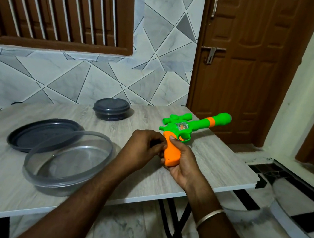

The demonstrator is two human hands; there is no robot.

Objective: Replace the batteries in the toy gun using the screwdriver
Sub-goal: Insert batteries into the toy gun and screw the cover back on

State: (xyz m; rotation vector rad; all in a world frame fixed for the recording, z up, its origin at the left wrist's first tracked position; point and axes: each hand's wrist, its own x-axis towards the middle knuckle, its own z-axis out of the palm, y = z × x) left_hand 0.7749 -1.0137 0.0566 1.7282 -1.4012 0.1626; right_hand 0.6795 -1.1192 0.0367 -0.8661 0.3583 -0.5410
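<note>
A green toy gun [194,124] with an orange grip lies over the table's right part, its barrel pointing away to the right. My right hand [181,160] grips the orange handle from below, thumb on its top. My left hand [143,146] is curled against the handle's left side and pinches a small dark thing; what it is cannot be made out. No screwdriver and no batteries are in sight.
On the grey wood-look table [107,172] stand a clear round container [67,161], a dark lid [43,133] behind it and a closed dark round container [111,108] at the back. The table's right edge is near; a brown door stands beyond.
</note>
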